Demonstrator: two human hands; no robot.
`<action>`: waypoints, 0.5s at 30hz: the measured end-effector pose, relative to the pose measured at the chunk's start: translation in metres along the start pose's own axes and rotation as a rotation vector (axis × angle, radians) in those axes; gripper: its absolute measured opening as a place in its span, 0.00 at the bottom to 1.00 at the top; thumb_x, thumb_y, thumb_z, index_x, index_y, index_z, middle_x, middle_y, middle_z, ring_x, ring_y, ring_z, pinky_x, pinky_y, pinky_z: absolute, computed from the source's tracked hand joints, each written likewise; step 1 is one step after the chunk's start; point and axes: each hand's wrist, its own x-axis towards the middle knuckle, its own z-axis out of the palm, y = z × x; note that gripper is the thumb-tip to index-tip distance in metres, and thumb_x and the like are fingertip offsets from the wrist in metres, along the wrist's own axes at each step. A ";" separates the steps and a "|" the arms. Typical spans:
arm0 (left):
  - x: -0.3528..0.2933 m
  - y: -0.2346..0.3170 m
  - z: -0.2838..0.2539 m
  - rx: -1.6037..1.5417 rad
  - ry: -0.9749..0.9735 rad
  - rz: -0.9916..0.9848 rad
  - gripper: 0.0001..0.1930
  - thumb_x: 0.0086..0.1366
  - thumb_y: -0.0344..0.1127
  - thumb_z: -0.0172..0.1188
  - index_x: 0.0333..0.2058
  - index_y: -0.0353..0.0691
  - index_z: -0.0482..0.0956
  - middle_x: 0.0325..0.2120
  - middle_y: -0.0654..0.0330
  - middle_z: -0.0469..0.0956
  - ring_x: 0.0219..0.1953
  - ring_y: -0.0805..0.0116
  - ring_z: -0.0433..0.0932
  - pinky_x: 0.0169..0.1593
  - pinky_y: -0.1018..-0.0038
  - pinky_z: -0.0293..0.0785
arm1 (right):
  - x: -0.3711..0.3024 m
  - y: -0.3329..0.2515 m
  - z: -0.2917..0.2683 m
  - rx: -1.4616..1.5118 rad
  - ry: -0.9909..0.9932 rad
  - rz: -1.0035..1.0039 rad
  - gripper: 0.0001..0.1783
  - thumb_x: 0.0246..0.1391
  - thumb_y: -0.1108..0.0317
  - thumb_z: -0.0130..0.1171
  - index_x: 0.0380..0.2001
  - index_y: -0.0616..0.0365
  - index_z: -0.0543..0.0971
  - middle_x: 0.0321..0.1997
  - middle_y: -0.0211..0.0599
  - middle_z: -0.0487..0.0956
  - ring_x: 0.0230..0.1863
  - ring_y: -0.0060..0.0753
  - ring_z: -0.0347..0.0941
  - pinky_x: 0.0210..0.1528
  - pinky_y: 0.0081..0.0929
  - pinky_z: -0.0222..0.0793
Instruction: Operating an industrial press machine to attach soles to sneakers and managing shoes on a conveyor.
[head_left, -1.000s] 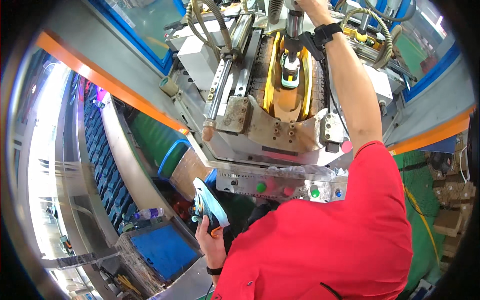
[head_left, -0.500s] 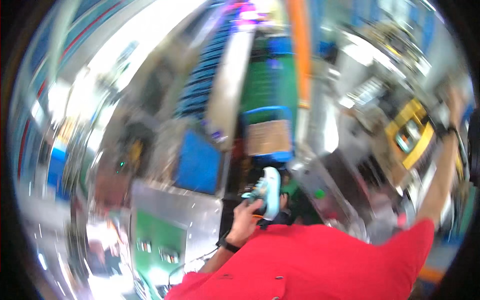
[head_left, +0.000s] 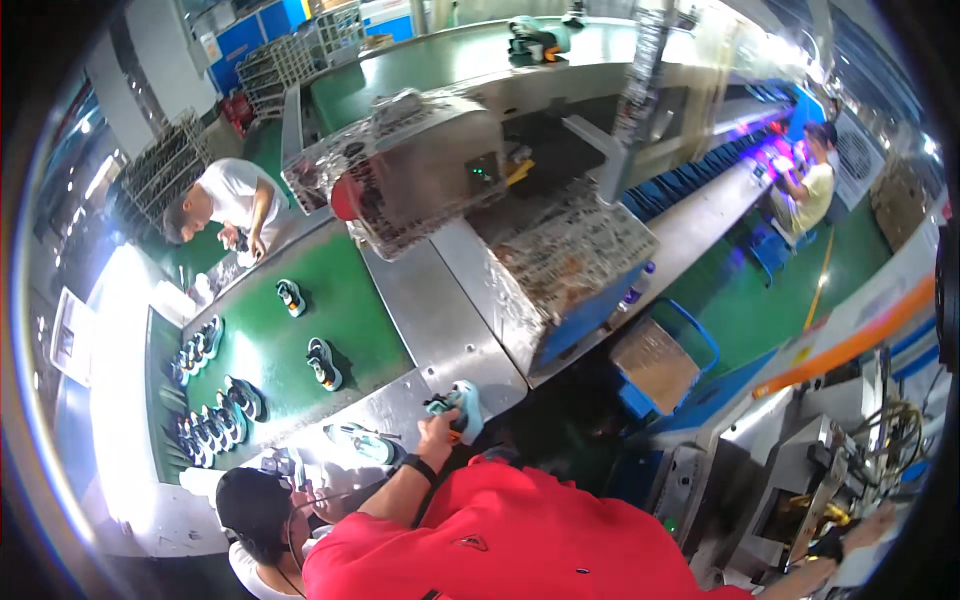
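My left hand (head_left: 437,432) is closed around a sports shoe (head_left: 467,408) with a pale blue sole and darker upper. I hold it over the near corner of the metal table edge (head_left: 400,393). Beside it on that edge lies another pale shoe (head_left: 366,444). My right hand (head_left: 868,530) is stretched out at the far lower right, next to a machine (head_left: 800,500) with metal parts and hoses. Its fingers are too small and blurred to make out.
Several shoes (head_left: 322,364) stand on the green belt (head_left: 340,290). A person in a dark cap (head_left: 258,508) is close on my left; another in white (head_left: 228,195) stands across the belt. A foil-covered machine (head_left: 430,170), a blue cart (head_left: 655,365) and a conveyor (head_left: 700,205) lie ahead.
My view has swung left, bringing the green belt and the people into sight. The shoe in my left hand has moved over the table edge. My right hand stays out by the machine.
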 end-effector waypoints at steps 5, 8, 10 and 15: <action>0.138 0.068 -0.036 -0.143 0.032 0.266 0.19 0.50 0.30 0.67 0.39 0.27 0.71 0.30 0.47 0.76 0.28 0.57 0.78 0.27 0.61 0.73 | -0.100 -0.427 0.061 0.801 -0.664 -0.312 0.17 0.65 0.70 0.52 0.54 0.68 0.72 0.53 0.42 0.76 0.55 0.31 0.72 0.60 0.27 0.66; 0.182 0.142 -0.033 -0.266 0.163 0.283 0.15 0.48 0.29 0.68 0.33 0.28 0.74 0.28 0.53 0.78 0.27 0.61 0.78 0.28 0.64 0.74 | -0.136 -0.652 0.060 0.813 -0.711 -0.613 0.18 0.61 0.68 0.57 0.52 0.65 0.75 0.50 0.38 0.78 0.51 0.28 0.72 0.57 0.26 0.65; 0.230 0.175 -0.067 -0.267 0.279 0.240 0.14 0.47 0.29 0.69 0.31 0.29 0.76 0.26 0.57 0.78 0.26 0.64 0.77 0.28 0.65 0.73 | -0.160 -0.786 0.078 0.771 -0.775 -0.819 0.19 0.60 0.67 0.58 0.52 0.63 0.75 0.50 0.40 0.78 0.52 0.30 0.73 0.57 0.28 0.66; 0.338 0.261 -0.095 -0.240 0.381 0.489 0.10 0.48 0.33 0.67 0.26 0.34 0.77 0.17 0.59 0.74 0.12 0.68 0.68 0.16 0.70 0.62 | -0.198 -1.019 0.141 0.570 -0.714 -1.193 0.28 0.58 0.57 0.60 0.56 0.64 0.72 0.55 0.50 0.77 0.57 0.41 0.73 0.58 0.35 0.66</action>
